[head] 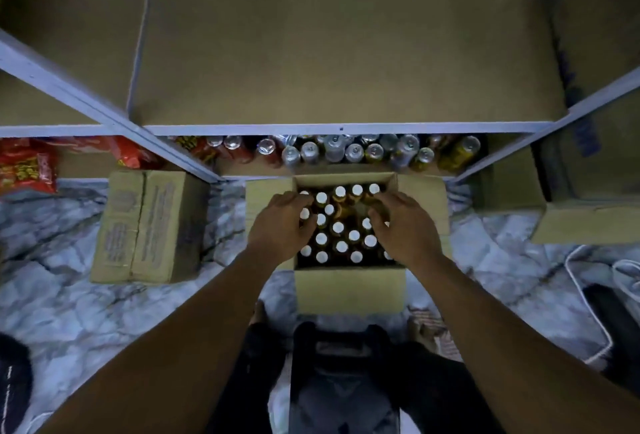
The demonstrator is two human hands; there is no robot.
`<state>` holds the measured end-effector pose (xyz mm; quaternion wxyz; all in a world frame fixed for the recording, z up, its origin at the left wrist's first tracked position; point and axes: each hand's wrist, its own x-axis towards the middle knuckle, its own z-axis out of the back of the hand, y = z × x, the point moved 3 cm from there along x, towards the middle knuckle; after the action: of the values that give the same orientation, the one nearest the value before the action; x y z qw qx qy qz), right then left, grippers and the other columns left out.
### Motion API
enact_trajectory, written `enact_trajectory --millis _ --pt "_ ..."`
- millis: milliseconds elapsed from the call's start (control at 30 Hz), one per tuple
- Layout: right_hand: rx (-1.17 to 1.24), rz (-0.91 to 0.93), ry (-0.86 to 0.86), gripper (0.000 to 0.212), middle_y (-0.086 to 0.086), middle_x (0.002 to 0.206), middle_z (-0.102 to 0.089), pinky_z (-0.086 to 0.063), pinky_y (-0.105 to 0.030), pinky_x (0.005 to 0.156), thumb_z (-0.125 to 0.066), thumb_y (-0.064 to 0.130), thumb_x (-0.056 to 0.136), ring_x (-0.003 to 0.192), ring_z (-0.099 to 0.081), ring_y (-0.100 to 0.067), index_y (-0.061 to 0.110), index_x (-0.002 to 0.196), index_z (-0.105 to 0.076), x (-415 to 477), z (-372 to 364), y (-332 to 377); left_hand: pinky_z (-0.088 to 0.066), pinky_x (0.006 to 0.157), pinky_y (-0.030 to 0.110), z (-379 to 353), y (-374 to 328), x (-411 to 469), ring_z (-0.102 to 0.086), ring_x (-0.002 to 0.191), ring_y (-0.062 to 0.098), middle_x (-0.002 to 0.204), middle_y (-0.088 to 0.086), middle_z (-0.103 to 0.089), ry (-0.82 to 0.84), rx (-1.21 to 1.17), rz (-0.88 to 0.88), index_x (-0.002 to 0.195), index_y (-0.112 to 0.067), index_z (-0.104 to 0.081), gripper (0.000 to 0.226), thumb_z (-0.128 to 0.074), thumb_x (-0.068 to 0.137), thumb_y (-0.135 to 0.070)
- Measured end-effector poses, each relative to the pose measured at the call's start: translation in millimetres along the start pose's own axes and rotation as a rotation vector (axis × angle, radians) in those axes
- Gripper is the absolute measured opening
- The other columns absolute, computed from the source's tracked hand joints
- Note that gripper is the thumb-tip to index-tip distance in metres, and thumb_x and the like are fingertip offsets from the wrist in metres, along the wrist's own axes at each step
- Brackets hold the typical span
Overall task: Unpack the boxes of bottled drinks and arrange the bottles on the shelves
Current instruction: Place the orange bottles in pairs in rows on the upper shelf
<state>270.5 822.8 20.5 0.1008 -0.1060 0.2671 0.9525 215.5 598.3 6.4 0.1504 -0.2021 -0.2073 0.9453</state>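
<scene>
Bare forearms are reaching down into the open box (349, 290) on the floor, where white-capped bottles (341, 246) are standing tightly packed. The left grip (280, 222) is curling over caps by the left wall; whether it is grasping one I cannot tell. The right grip (403, 225) is clasping a far-row bottle. Pulling out of that crush is likely risking snagged neighbours, or a slip before the bare shelf (346, 52).

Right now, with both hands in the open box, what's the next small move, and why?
Probably grip one bottle per hand and lift straight up: the left hand and right hand sit over the white-capped bottles, packed upright in the open box.
</scene>
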Motion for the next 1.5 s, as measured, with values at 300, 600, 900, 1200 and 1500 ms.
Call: enact_trajectory --millis 300,600,900,1200,1500 --pt "0.125 -0.152 -0.074 0.038 0.000 0.124 -0.062 -0.050 -0.035 0.075 -0.057 0.035 0.097 0.098 -0.063 -0.029 0.033 0.135 -0.056 55 -152 -103 -0.054 0.086 0.042 -158 73 92 -0.059 0.117 0.027 0.131 0.002 -0.059 0.005 -0.093 -0.023 0.135 -0.024 -0.058 0.039 -0.062 0.097 -0.034" --pt "0.217 -0.134 -0.192 0.049 -0.004 0.138 -0.056 -0.047 -0.035 0.097 -0.064 0.035 0.097 0.124 -0.056 -0.024 0.019 0.142 -0.054 131 -225 -174 -0.051 0.097 0.042 -237 99 183 -0.054 0.127 0.027 0.138 0.006 -0.059 -0.068 -0.110 -0.107 0.143 -0.020 -0.053 0.049 -0.065 0.097 -0.037" --pt "0.338 -0.189 -0.181 0.060 -0.014 0.141 -0.054 -0.040 -0.035 0.111 -0.074 0.015 0.089 0.131 -0.052 -0.029 0.006 0.143 -0.052 173 -274 -207 -0.049 0.100 0.044 -284 98 216 -0.057 0.126 0.030 0.136 0.006 -0.064 -0.064 -0.083 -0.079 0.146 -0.021 -0.052 0.065 -0.075 0.089 -0.044" --pt "0.471 -0.252 -0.273 0.052 -0.008 0.136 -0.061 -0.031 -0.018 0.104 -0.072 0.006 0.089 0.127 -0.054 -0.023 0.009 0.138 -0.054 181 -291 -219 -0.047 0.098 0.042 -301 112 224 -0.067 0.109 0.029 0.118 0.006 -0.073 -0.217 -0.026 -0.110 0.127 -0.015 -0.066 0.046 -0.080 0.086 -0.029" --pt "0.482 -0.231 -0.278 0.038 -0.004 0.119 -0.068 -0.048 -0.036 0.098 -0.073 0.011 0.091 0.112 -0.062 -0.023 0.013 0.125 -0.056 174 -285 -216 -0.049 0.101 0.043 -293 114 213 -0.063 0.115 0.023 0.125 0.001 -0.069 -0.189 -0.211 -0.085 0.131 -0.017 -0.062 0.043 -0.075 0.092 -0.031"
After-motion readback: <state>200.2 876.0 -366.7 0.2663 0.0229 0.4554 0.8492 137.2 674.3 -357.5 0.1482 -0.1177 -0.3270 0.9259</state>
